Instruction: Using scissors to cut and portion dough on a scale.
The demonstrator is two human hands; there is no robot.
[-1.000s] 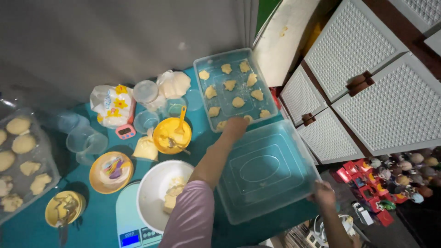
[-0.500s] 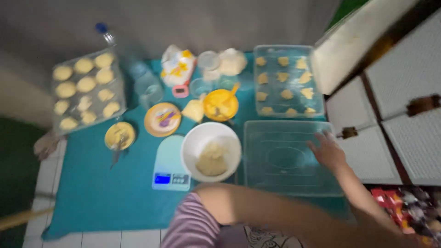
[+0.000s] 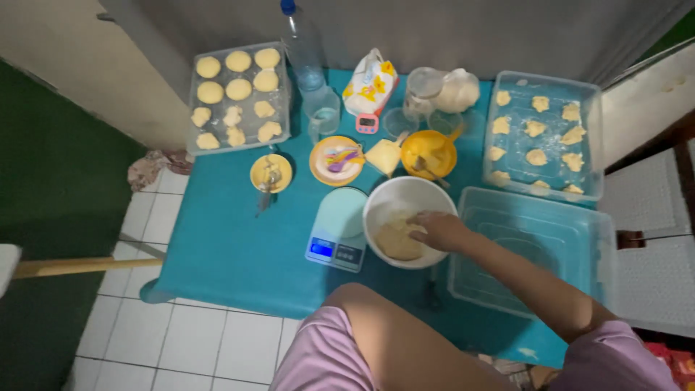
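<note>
Right hand [image 3: 438, 230] on dough [image 3: 398, 240], white bowl [image 3: 391, 199], yellow-white bag [image 3: 371, 85]

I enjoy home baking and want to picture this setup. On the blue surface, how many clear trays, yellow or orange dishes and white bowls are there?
Clear trays: 3
Yellow or orange dishes: 3
White bowl: 1
Total: 7

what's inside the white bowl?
White bowl holds a tan dough lump; the right hand rests on it. Dough beneath the hand is hidden.
</note>
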